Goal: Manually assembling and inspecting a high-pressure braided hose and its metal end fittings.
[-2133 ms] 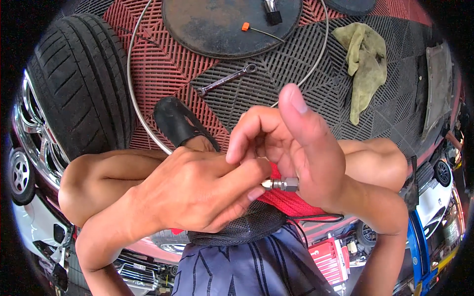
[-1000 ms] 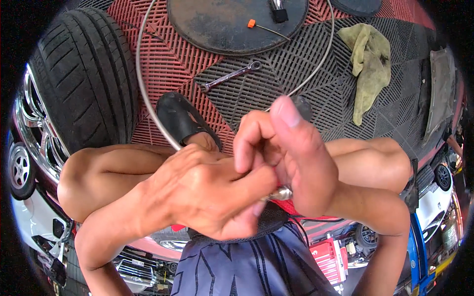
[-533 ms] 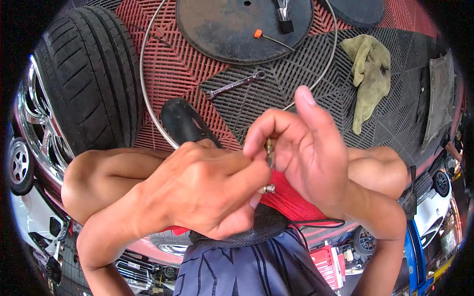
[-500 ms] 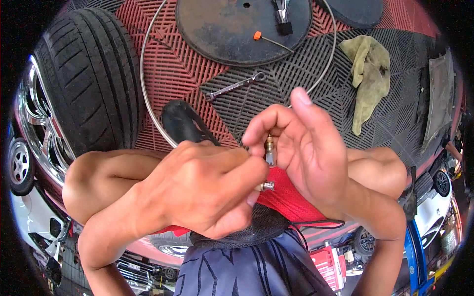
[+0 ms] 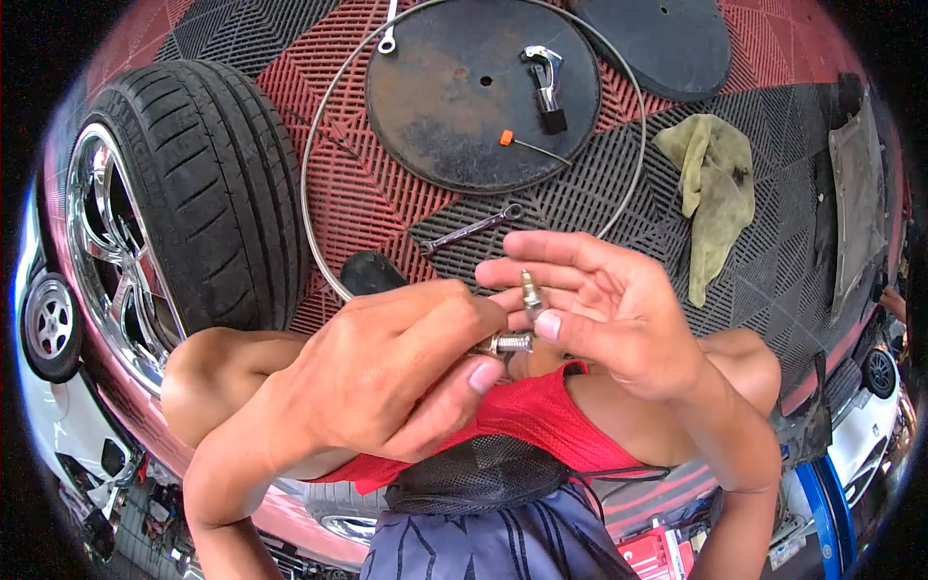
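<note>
Left hand (image 5: 387, 377) pinches a small threaded metal fitting (image 5: 510, 342) between thumb and fingers, closed firmly on it. Right hand (image 5: 604, 314) is half open, its thumb and fingertips steadying a second slim metal stem (image 5: 529, 288) standing upright just above the fitting. The two parts touch but do not appear fully joined; seating seems outstanding. No containers are visible. On the floor, a wrench (image 5: 471, 228) lies at 12 o'clock, a tyre (image 5: 208, 193) at 10 o'clock.
</note>
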A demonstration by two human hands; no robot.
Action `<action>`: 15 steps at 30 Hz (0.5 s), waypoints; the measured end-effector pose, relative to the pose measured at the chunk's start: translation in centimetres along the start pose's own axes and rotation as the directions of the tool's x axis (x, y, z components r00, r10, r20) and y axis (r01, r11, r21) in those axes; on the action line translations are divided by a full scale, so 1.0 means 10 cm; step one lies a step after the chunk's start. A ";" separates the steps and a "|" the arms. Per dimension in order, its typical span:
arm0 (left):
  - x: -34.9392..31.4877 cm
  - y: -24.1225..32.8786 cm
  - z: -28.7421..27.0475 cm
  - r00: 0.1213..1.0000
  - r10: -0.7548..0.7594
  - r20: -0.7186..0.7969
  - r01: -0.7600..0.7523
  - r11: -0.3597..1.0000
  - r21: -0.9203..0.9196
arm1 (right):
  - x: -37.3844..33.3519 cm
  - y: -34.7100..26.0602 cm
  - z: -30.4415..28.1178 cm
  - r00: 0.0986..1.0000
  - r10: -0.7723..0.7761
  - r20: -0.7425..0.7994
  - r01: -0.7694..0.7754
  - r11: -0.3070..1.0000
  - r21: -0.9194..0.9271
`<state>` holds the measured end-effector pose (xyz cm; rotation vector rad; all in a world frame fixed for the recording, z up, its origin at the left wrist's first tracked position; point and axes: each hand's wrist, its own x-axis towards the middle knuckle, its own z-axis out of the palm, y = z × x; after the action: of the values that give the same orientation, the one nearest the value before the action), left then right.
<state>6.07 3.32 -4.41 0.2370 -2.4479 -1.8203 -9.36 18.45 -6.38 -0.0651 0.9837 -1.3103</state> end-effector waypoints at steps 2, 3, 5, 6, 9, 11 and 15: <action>0.08 0.04 -0.12 0.999 0.018 0.042 -0.020 0.999 0.038 | -0.01 -0.06 -0.01 0.999 0.037 0.040 -0.039 0.997 0.065; 0.11 0.05 -0.17 0.996 0.030 0.086 -0.036 0.997 0.071 | -0.01 -0.09 -0.02 0.999 0.034 0.041 -0.036 0.997 0.063; 0.10 0.08 -0.22 0.996 -0.005 0.087 0.001 0.999 0.046 | -0.01 -0.15 -0.04 0.993 0.108 0.039 -0.111 0.987 0.117; 0.10 0.08 -0.26 0.996 -0.021 0.081 0.011 0.992 0.125 | -0.02 -0.18 -0.04 0.994 0.106 0.040 -0.110 0.987 0.114; 0.10 0.03 -0.29 0.999 0.014 0.032 -0.021 0.973 0.232 | -0.04 -0.22 -0.04 0.980 0.126 0.152 -0.157 0.963 0.217; 0.10 0.04 -0.33 0.999 0.010 -0.041 0.003 0.957 0.290 | -0.03 -0.19 -0.05 0.984 0.103 0.144 -0.144 0.939 0.312; 0.11 0.02 -0.31 0.994 0.091 -0.060 -0.068 0.948 0.312 | 0.08 -0.17 -0.08 0.975 0.056 0.213 -0.148 0.883 0.446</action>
<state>5.45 0.21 -3.39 0.2160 -2.6380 -1.3642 -11.24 17.64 -6.44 0.2182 0.4835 -1.3798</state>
